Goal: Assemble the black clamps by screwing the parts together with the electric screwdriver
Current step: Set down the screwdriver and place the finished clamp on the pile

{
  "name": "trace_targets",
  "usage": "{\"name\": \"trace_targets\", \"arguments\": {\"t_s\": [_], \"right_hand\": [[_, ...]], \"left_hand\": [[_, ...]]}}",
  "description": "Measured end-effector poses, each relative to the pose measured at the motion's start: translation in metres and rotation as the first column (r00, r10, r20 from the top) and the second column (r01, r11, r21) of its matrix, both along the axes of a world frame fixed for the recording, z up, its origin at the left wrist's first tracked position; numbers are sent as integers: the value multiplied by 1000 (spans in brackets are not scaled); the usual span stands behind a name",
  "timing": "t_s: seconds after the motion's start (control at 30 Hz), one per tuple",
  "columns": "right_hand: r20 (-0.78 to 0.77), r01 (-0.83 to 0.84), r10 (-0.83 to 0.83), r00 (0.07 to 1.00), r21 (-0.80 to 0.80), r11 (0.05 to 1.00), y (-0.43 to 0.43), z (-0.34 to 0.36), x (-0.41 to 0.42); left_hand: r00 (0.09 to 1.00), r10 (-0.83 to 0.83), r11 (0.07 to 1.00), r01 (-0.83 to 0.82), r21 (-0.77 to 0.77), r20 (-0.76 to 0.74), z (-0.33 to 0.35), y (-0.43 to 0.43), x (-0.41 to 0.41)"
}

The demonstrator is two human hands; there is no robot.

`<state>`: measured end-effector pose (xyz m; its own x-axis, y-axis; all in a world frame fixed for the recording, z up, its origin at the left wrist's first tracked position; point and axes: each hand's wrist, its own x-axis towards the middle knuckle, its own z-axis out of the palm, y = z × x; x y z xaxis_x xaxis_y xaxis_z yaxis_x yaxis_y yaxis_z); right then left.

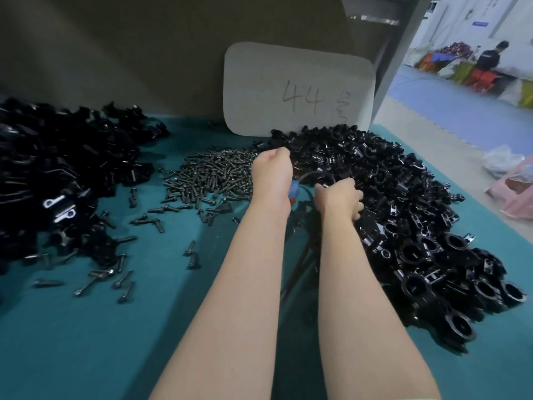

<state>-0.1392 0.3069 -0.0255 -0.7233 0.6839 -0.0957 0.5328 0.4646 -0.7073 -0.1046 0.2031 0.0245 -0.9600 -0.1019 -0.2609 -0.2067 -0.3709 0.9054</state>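
Note:
My left hand (271,171) is closed in a fist over the far edge of a heap of dark screws (213,174). A blue and red piece of the electric screwdriver (294,193) shows right beside its wrist; the rest is hidden. A black cable (298,264) runs from there towards me between my forearms. My right hand (340,197) rests on the big pile of black clamps (409,232), its fingers curled down around a black clamp piece. A second pile of black parts (57,168) lies at the left.
Loose screws (121,278) are scattered over the teal table mat (101,342). A white board marked 44 (297,88) leans on the back wall. Off the table's right edge lie pink bags (516,194); a person (490,59) stands far off.

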Motion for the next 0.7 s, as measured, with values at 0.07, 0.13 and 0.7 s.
{"name": "trace_targets", "arguments": {"t_s": [0.07,0.13,0.7], "right_hand": [[-79,22,-20,997,22,1000,-1,2,4],[-158,19,-20,987,-12,1000,-2,4,9],[-352,13,-397,848,-734,679,-7,9,31]], "left_hand": [[1000,8,1000,-8,12,7,-1,-3,3],[1000,13,1000,-14,28,14,-1,-7,7],[998,-36,999,34,39,50,-7,-2,18]]}}
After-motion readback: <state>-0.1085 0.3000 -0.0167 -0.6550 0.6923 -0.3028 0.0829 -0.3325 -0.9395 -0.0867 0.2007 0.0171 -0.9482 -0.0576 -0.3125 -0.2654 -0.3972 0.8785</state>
